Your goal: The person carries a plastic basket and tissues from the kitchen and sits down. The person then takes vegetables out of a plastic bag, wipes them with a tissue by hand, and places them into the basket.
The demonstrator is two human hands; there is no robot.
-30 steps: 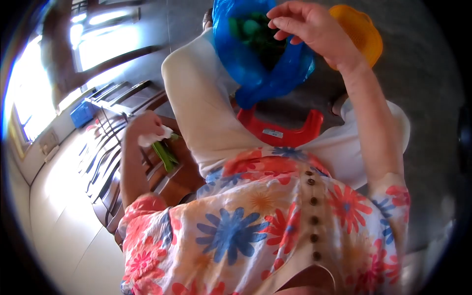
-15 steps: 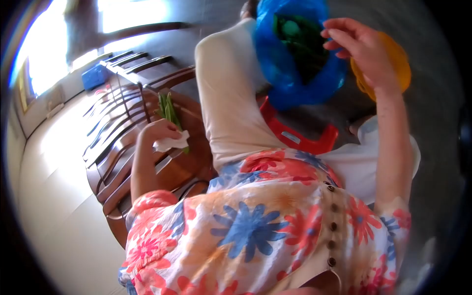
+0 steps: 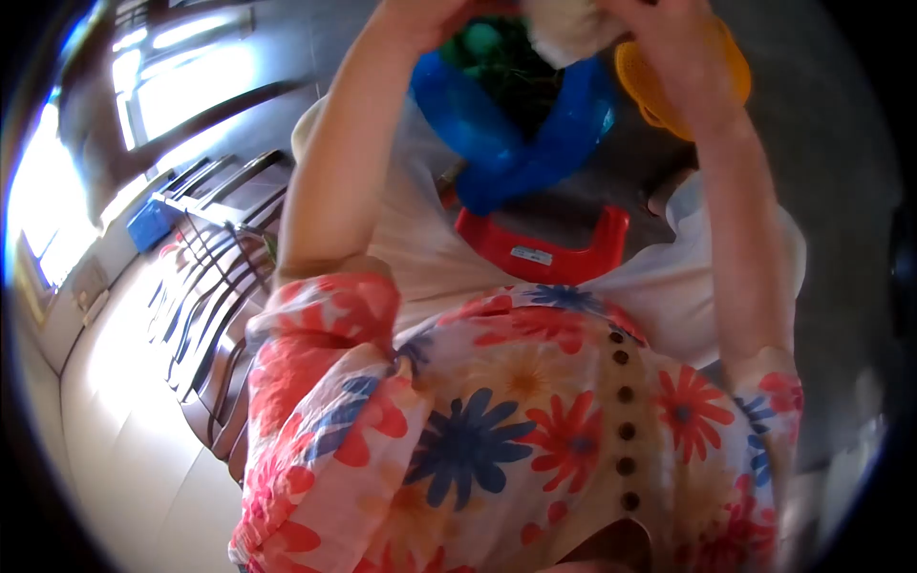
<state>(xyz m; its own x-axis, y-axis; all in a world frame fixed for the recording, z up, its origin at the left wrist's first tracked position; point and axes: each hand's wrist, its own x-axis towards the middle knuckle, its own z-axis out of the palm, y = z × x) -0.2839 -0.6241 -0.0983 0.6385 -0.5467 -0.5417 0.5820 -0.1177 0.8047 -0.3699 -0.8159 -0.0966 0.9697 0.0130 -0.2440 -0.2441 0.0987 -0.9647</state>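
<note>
A crumpled white cloth (image 3: 571, 31) is stretched between my two hands at the top edge, above the blue plastic bag (image 3: 535, 167). My left hand (image 3: 425, 17) comes in from the left, partly cut off by the frame, its fingers closed at the cloth's left edge. On the other side my right hand (image 3: 669, 29) grips the cloth's right part. Inside the open bag are dark green leaves (image 3: 511, 81) and a pale green round thing (image 3: 481, 38).
An orange perforated basket (image 3: 731, 72) stands right of the bag. A red plastic piece (image 3: 544, 258) with a label lies between my legs. Brown chairs (image 3: 210, 325) and a blue box (image 3: 150, 225) are at the left, with bright windows behind.
My left hand has swung from the chair at the left up over the bag, bringing the white cloth along. My right hand has closed on the cloth. The view has shifted slightly.
</note>
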